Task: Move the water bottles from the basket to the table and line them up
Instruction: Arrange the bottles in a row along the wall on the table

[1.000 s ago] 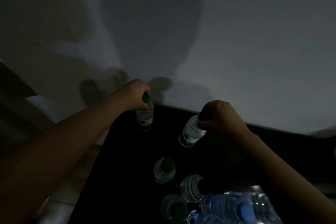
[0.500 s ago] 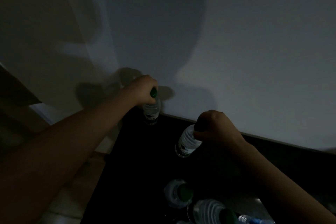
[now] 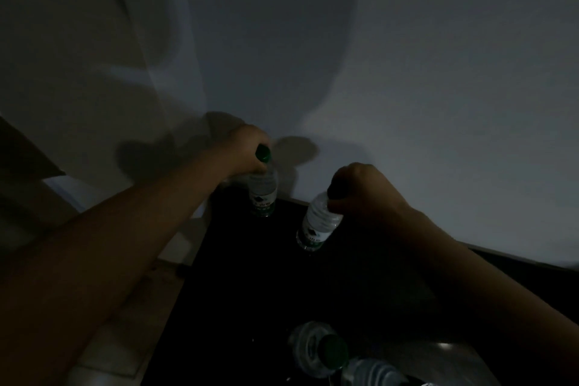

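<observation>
In the dim light, the left hand (image 3: 247,147) curls its fingers round the neck of an upright green-capped water bottle (image 3: 263,194) on the black worktop (image 3: 250,276), while the right hand (image 3: 360,194) grips the top of a second bottle (image 3: 318,222), tilted below its fingers.

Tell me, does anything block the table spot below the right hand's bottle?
Nothing visible does. The right hand grips its tilted bottle over the dark table. The left hand's bottle stands apart, nearer the wall, though dim light hides detail.
</observation>
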The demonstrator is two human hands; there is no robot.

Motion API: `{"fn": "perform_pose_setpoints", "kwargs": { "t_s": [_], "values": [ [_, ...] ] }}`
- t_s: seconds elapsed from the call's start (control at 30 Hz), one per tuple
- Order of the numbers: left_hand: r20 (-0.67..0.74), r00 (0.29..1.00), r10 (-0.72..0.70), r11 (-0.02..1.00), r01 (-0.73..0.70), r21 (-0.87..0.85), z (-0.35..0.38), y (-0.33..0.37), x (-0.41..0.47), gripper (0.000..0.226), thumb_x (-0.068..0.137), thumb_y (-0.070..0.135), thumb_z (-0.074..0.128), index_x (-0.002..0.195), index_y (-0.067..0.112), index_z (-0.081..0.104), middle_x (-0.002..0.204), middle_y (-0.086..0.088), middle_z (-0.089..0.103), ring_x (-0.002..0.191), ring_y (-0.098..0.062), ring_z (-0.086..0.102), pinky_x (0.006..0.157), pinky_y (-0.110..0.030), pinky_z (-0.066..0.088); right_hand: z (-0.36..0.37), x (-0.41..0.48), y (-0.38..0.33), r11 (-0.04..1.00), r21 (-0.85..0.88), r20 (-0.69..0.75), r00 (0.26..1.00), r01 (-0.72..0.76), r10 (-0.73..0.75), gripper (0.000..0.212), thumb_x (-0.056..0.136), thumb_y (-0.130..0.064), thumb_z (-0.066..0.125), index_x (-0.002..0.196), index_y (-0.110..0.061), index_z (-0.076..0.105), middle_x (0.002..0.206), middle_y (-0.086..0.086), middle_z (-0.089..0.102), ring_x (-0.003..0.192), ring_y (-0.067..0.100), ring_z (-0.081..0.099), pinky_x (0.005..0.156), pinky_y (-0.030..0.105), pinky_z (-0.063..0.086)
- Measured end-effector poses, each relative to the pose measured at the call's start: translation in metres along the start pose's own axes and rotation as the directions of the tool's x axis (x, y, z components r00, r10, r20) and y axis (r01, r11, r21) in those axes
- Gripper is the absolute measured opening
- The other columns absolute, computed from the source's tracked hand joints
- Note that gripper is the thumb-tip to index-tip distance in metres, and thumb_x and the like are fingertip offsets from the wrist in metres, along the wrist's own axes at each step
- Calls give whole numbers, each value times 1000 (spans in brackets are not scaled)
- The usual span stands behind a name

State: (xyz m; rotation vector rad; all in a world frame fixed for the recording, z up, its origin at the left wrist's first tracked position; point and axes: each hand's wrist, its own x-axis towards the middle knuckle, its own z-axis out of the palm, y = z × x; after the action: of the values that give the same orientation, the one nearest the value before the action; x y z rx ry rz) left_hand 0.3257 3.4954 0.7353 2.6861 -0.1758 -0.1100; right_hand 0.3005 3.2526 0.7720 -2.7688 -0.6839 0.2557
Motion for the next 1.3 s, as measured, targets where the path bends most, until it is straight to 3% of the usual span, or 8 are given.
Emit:
{"fn": "perform_pose_setpoints", "kwargs": {
  "t_s": [0.17, 0.3, 0.43, 0.6, 0.83, 1.07, 1.3],
  "values": [
    [16, 1000, 12, 1000, -12, 1, -1, -1, -2, 19, 69, 7, 75, 85, 2, 67, 92, -17, 64, 89, -32, 60, 81, -38, 50, -3, 27, -4, 995, -97, 70, 997, 40, -33, 26, 76, -18, 74, 98, -7, 69, 87, 4, 52, 82, 19, 54, 68, 25, 39],
    [-2, 999, 32, 999, -32, -4, -1, -1, -4, 23, 70, 8, 77, 90, -1, 67, 94, -19, 64, 89, -32, 60, 82, -39, 50, -7, 43, -11, 991, -124, 91, 995, 43, -32, 27, 77, -16, 75, 100, -7, 68, 98, 9, 63, 93, 24, 61, 75, 28, 46],
    [-12, 997, 71, 997, -70, 15, -2, -1, -5, 18, 70, 8, 76, 77, 0, 62, 78, -12, 54, 82, -34, 59, 76, -41, 49, -10, 54, -21, 990, -134, 107, 994, 53, -39, 28, 78, -15, 74, 103, -5, 68, 103, 12, 66, 98, 26, 62, 77, 28, 46],
    [6, 996, 92, 995, -92, 26, -5, 3, -6, 25, 69, 5, 73, 64, 9, 49, 74, -11, 49, 76, -34, 57, 72, -42, 49, -9, 59, -28, 990, -127, 119, 992, 54, -39, 28, 79, -15, 74, 105, -5, 68, 105, 12, 67, 98, 25, 62, 75, 27, 44],
    [-10, 998, 62, 998, -62, -14, -5, 2, -7, 23, 71, 3, 71, 64, 10, 50, 68, -6, 48, 72, -29, 55, 67, -34, 45, -5, 62, -32, 992, -119, 133, 991, 42, -26, 29, 79, -14, 74, 106, -5, 67, 106, 11, 66, 99, 24, 61, 75, 26, 44],
    [-25, 997, 68, 998, -67, 13, -5, 2, -9, 14, 70, 5, 73, 74, 1, 60, 78, -12, 52, 80, -34, 59, 71, -38, 49, -6, 61, -32, 994, -106, 151, 988, 10, 6, 28, 79, -15, 74, 104, -5, 68, 106, 12, 67, 99, 25, 62, 85, 31, 51],
    [2, 997, 71, 996, -71, 60, -6, 5, -9, 17, 70, 7, 72, 76, -1, 58, 80, -13, 49, 83, -34, 57, 75, -40, 49, -5, 58, -31, 996, -85, 152, 988, 0, 13, 27, 80, -13, 74, 104, -3, 68, 107, 14, 67, 100, 26, 62, 82, 29, 48]
  ]
}}
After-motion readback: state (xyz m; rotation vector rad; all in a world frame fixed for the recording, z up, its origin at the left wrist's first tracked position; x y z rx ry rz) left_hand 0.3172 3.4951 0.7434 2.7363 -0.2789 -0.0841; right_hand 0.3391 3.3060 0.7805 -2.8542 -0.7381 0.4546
